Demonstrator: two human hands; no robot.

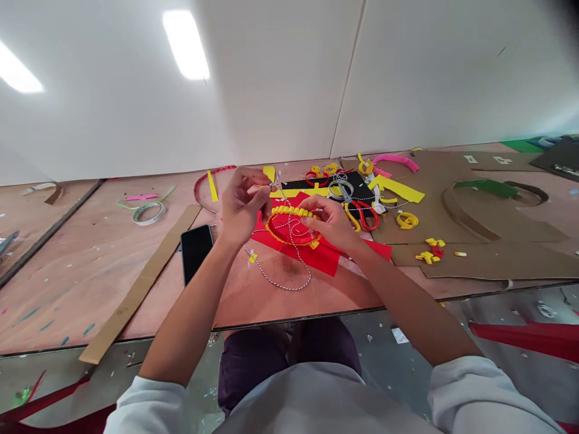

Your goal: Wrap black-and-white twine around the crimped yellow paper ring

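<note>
My left hand (242,208) is closed, thumb and fingers pinching a black-and-white cord (289,288) near one end. The cord hangs down across the ring and loops on the table. In my right hand (332,222), thumb and fingers grip the right side of a yellow ring (292,211). Its far side carries a row of ruffled yellow pieces, and red shows on its inside. Beneath both hands lie red sheets (316,259). Scissors (362,214) with red and orange handles rest just beyond my right hand, beside a roll of tape (340,190).
A phone (197,253) and a long cardboard strip (140,286) lie left of my left arm, near a white tape roll (148,213). Brown cardboard (488,259) covers the right side, with small yellow pieces (427,257) on it. A white wall (289,90) stands behind the table.
</note>
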